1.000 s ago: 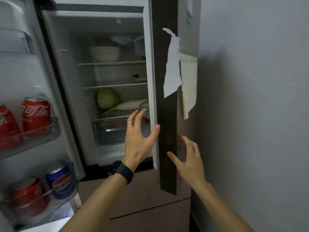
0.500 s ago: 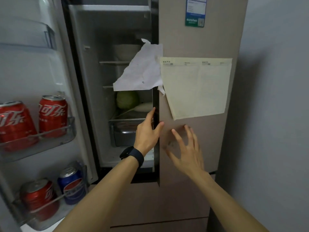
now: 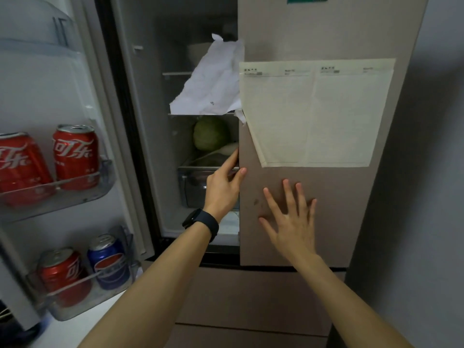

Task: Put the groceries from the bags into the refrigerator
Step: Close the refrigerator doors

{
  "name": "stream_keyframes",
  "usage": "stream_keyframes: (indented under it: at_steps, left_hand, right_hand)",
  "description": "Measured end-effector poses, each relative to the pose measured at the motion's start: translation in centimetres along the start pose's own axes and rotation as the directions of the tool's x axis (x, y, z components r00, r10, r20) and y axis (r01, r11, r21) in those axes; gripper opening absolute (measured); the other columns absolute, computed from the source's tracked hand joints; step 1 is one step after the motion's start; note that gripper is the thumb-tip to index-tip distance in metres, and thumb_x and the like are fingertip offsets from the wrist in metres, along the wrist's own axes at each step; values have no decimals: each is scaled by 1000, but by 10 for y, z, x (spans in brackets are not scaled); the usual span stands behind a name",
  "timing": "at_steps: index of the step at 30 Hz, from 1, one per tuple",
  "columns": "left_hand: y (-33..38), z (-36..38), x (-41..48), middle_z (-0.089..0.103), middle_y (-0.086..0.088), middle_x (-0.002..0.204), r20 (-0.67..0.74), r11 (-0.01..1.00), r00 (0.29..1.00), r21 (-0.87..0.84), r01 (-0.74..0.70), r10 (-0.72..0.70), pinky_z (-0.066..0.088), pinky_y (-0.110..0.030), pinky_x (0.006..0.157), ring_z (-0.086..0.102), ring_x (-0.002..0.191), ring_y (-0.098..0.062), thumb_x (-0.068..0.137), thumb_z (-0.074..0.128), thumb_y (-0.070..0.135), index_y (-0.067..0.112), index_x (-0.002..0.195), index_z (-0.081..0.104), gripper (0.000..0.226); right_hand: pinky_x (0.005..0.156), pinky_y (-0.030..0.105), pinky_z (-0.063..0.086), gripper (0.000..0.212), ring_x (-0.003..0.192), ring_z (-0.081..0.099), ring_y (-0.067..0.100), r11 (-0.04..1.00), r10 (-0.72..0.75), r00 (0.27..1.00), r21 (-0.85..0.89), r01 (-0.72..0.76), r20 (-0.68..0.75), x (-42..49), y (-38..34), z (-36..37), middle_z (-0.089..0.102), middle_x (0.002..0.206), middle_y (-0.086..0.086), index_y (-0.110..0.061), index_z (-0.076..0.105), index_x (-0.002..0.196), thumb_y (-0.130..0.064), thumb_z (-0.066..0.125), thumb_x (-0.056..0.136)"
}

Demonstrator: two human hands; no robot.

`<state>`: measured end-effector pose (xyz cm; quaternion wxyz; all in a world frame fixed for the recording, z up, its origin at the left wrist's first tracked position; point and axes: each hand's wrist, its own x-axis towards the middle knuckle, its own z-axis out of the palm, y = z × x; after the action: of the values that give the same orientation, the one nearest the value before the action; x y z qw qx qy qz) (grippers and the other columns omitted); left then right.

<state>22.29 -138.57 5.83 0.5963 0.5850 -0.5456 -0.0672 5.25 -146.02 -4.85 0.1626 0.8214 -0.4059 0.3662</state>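
Note:
The refrigerator stands in front of me with its left door (image 3: 50, 84) swung wide open and its right door (image 3: 326, 209) almost closed. My left hand (image 3: 223, 187), a dark watch on its wrist, grips the right door's free edge, thumb on the front and fingers behind. My right hand (image 3: 291, 222) lies flat on the door's front with fingers spread, holding nothing. Inside, a green cabbage (image 3: 211, 133) and a pale radish (image 3: 229, 148) rest above a clear crisper drawer (image 3: 193, 187). No grocery bags are in view.
Red cola cans (image 3: 75, 156) and a blue can (image 3: 110, 262) fill the open door's racks. A yellowish sheet (image 3: 316, 114) and a crumpled white paper (image 3: 213, 84) hang on the right door. Brown drawer fronts (image 3: 251, 297) sit below; a grey wall (image 3: 426, 172) is close on the right.
The right door has swung from edge-on to nearly flush with the cabinet. Both hands moved with it, and most of the interior is now hidden behind the door.

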Motion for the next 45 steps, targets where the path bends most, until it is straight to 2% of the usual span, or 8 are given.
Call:
stream_keyframes:
  at_steps: [6, 13, 18, 23, 30, 35, 41, 45]
  left_hand:
    - [2, 3, 2, 58, 20, 126, -39, 1000, 999, 0, 28, -28, 53, -10, 83, 59, 99, 16, 98, 63, 25, 33, 147, 45, 52]
    - [-1, -27, -20, 72, 13, 111, 26, 960, 997, 271, 68, -78, 58, -38, 91, 66, 100, -3, 95, 61, 22, 34, 129, 62, 36]
    - [3, -90, -77, 67, 19, 112, 33, 929, 998, 369, 35, -50, 56, -30, 90, 63, 99, 2, 96, 60, 29, 39, 127, 60, 32]
    - [-6, -184, -142, 68, 22, 104, -227, 928, 966, 371, -34, 126, 57, -26, 80, 65, 96, 1, 95, 64, 18, 35, 117, 63, 28]
    - [-13, -310, -187, 58, 11, 88, -642, 916, 719, 400, 18, 266, 44, -14, 64, 57, 73, -8, 93, 60, 21, 23, 108, 57, 16]
    - [-40, -374, -178, 56, 3, 108, -789, 975, 602, 20, 223, -122, 47, -21, 83, 56, 92, -2, 98, 51, 35, 24, 113, 50, 19]
    - [-80, -412, -142, 43, -9, 151, -427, 816, 698, -228, 532, -574, 29, -53, 118, 41, 139, -33, 104, 32, 45, 13, 148, 40, 55]
    - [-77, -410, -134, 55, 11, 100, -285, 826, 775, -206, 525, -564, 40, -12, 74, 53, 96, -7, 110, 22, 33, 25, 100, 55, 35]
  right_hand:
    - [116, 69, 11, 90, 154, -4, 34, 999, -32, 999, -20, 32, -4, 1, 5, 2, -3, 168, 8, -37, 16, 159, -53, 67, 87]
    - [117, 66, 9, 90, 153, -11, 33, 998, 59, 994, 19, -61, 88, -3, -13, -9, -8, 168, 8, -36, 12, 159, -44, 67, 89]
    - [119, 59, 23, 73, 154, 8, 29, 973, 52, 992, 216, -76, 113, -23, -67, -27, 16, 166, 9, -32, 34, 154, -33, 67, 89]
    - [119, 39, 21, 63, 153, 12, 18, 850, 10, 987, 519, -91, 157, -51, -155, -38, 28, 163, -1, -28, 44, 149, -30, 67, 91]
    - [117, 28, 11, 63, 150, 8, 4, 694, -119, 961, 713, -98, 248, -68, -279, -54, 21, 160, -18, -33, 35, 151, -47, 60, 95]
    - [118, 28, 16, 67, 147, 13, 1, 631, -171, 945, 768, -112, 278, -71, -348, -59, 27, 157, -18, -32, 36, 151, -50, 63, 93]
    - [118, 34, 26, 66, 145, 25, 9, 669, -194, 943, 739, -75, 271, -67, -404, -63, 39, 153, -13, -32, 42, 146, -58, 60, 89]
    - [114, 26, 24, 62, 144, 25, 7, 710, -225, 925, 701, -58, 305, -60, -423, -65, 41, 150, -15, -34, 40, 147, -52, 61, 91]
